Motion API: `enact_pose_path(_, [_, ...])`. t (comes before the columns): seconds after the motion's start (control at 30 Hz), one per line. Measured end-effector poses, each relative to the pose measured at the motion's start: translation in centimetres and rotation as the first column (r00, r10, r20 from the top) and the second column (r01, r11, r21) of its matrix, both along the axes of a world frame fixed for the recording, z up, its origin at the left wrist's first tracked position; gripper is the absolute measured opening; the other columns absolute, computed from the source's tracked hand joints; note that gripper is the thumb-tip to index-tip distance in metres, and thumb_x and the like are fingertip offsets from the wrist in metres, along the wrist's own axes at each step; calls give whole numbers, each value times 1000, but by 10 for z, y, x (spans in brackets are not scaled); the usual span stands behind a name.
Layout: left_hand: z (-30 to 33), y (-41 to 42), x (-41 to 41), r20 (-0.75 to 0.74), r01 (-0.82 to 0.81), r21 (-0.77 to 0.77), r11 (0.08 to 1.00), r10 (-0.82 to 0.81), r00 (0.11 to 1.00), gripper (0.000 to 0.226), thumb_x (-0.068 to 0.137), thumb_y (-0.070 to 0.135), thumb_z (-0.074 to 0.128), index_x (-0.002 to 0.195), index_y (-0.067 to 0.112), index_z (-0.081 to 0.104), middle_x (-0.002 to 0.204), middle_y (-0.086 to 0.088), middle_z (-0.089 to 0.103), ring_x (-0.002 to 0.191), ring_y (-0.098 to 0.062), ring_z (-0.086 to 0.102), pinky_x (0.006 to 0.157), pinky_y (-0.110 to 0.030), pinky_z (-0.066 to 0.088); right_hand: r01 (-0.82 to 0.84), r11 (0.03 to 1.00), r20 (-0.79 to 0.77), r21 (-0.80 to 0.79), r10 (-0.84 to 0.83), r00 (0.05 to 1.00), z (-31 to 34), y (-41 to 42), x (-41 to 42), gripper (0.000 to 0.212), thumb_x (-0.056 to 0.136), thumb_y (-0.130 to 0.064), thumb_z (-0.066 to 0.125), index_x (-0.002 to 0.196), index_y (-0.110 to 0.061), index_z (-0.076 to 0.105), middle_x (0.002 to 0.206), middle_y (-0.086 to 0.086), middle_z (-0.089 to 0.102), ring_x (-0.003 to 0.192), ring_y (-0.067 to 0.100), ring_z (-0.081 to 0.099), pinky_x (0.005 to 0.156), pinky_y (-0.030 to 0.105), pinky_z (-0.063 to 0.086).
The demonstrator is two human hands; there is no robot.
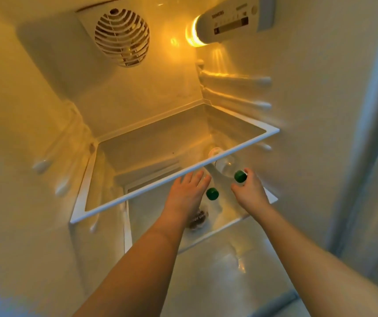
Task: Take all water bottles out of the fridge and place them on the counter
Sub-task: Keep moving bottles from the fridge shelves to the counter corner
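Your right hand (249,191) pinches the green cap (240,176) of a clear bottle (225,165) standing on the lower shelf (272,199), under the upper glass shelf (137,191). Your left hand (186,193) is spread, fingers straight, holding nothing, just beside a second bottle (213,197) with a green cap. Fridge light (191,30) is lit beside the fan grille (121,36).
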State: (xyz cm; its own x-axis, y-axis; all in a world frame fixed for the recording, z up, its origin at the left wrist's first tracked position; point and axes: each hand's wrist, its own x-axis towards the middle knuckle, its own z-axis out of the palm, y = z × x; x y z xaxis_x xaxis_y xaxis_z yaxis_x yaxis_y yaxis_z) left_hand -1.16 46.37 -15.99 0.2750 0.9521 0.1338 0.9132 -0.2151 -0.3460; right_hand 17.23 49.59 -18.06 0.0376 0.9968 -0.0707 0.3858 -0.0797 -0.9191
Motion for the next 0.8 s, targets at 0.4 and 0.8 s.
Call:
enact_pose_path(0.4, [-1,34,-9,-71,110,18,994,-109,992,80,90,3,53,156,27,16,158,-4,27,142,-30,31,106,-42,35,20,997,260,-72,-1,966,3,31,-8,36,84,-38,61,113,-18,51,115,5,58,106,29,55,85,43,49])
enact_pose_path(0.8, [-16,24,-8,-4,36,54,998,-36,999,62,86,1,55,142,24,41,151,-12,38,126,-40,47,98,-48,46,199,959,-186,200,-162,969,-13,0,-2,13,90,-23,63,96,-29,53,82,-15,56,79,5,56,63,18,41])
